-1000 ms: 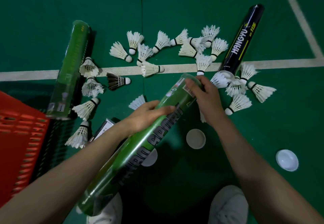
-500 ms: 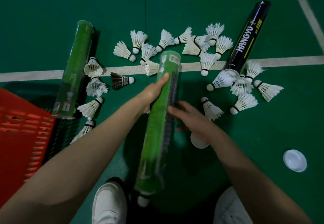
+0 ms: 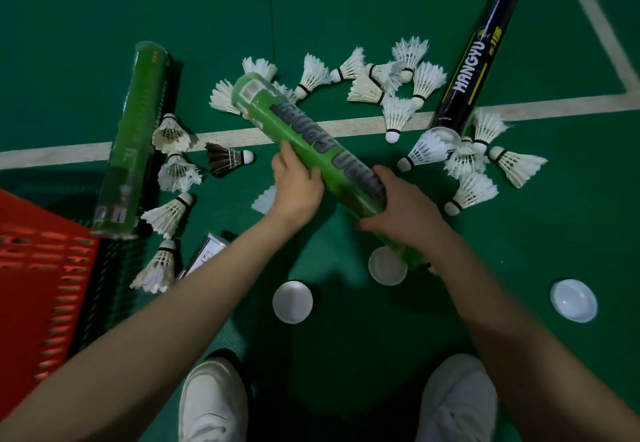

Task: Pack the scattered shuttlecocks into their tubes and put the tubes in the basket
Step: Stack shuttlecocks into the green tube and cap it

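Swung round since half a second ago, the green tube [image 3: 304,133] now slants from far left to near right above the floor [image 3: 519,251]; left hand [image 3: 298,188] curls round its middle, right hand [image 3: 407,213] grips its near end, white shuttlecocks [image 3: 398,116] scattered beyond, red basket [image 3: 38,268] at left

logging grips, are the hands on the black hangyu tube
No, left hand and right hand both grip the green tube; the black tube lies on the floor.
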